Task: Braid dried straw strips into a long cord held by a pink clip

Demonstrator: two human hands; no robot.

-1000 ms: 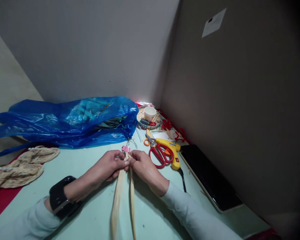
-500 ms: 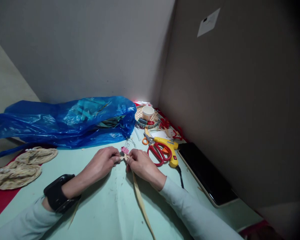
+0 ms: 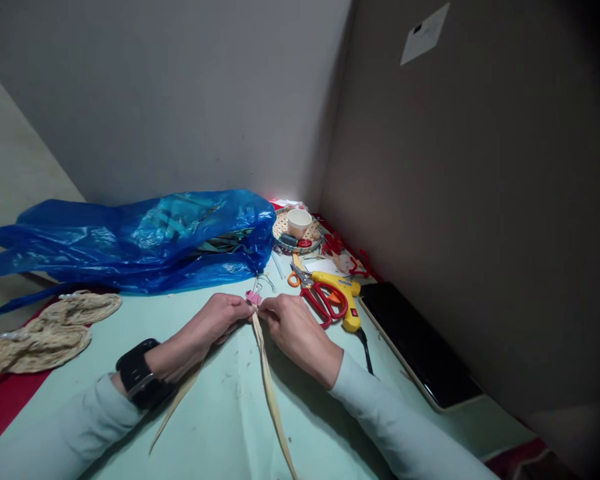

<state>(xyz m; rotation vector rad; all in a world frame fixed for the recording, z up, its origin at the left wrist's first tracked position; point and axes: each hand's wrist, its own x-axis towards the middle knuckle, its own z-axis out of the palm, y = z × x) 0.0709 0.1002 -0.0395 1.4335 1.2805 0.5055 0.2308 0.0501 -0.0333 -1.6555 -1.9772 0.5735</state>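
Note:
My left hand [image 3: 224,317] and my right hand [image 3: 291,325] meet just below a pink binder clip [image 3: 253,298]. Both are closed, pinching pale dried plant strips at the clip. One long strip [image 3: 267,387] runs from between my fingers down toward the front of the table. Another strip [image 3: 177,403] comes out under my left wrist and slants down to the left. The fingertips partly hide where the strips join. On my left wrist is a black watch [image 3: 143,373].
A blue plastic bag [image 3: 130,247] holding leaves lies at the back left. Woven slippers [image 3: 55,337] are at far left. Right of my hands are red-handled scissors [image 3: 325,303], a yellow glue gun [image 3: 351,313] and a black phone [image 3: 420,347]. Behind stands a basket [image 3: 315,238] with a cup [image 3: 299,223].
Both hands have shifted slightly at the clip, my left now closer to the right. The left strip shows more of its length below my wrist. The view has moved a little.

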